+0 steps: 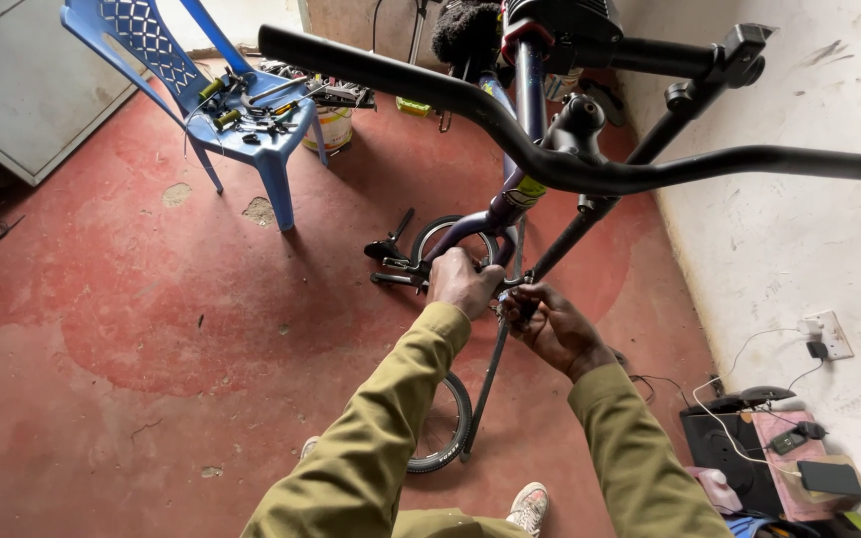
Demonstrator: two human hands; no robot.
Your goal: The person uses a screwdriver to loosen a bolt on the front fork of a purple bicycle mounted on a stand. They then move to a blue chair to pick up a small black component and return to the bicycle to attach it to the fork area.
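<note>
The head camera looks down on a bicycle frame (pixel 510 194) of dark purple colour, which stands between the person and a white wall (pixel 799 229). A black handlebar (pixel 550 159) crosses the top of the view, very near to the camera.

The left hand (pixel 462 282) is clenched around a part of the bicycle low on the frame, just beside the crank (pixel 401 264). The fingers are curled over it, so the exact part under the palm is hidden. The right hand (pixel 550 324) is just beside the left one, almost touching it. Its fingers are closed on a small part at the top of a thin dark rod (pixel 485 389), which goes down to the floor. I cannot tell what the small part is. Both arms are in olive green sleeves.

Under the hands a small wheel (pixel 445 428) with a black tyre stands on the red floor (pixel 151 329), and one light shoe (pixel 528 506) is near to it.

On the left, well apart from the hands, there is a blue plastic chair (pixel 251 130) with many tools (pixel 251 105) on its seat. A paint can (pixel 334 128) stands behind the chair. In the lower right corner, near the wall, some devices and cables (pixel 749 438) lie on the floor, under a wall socket (pixel 831 334).
</note>
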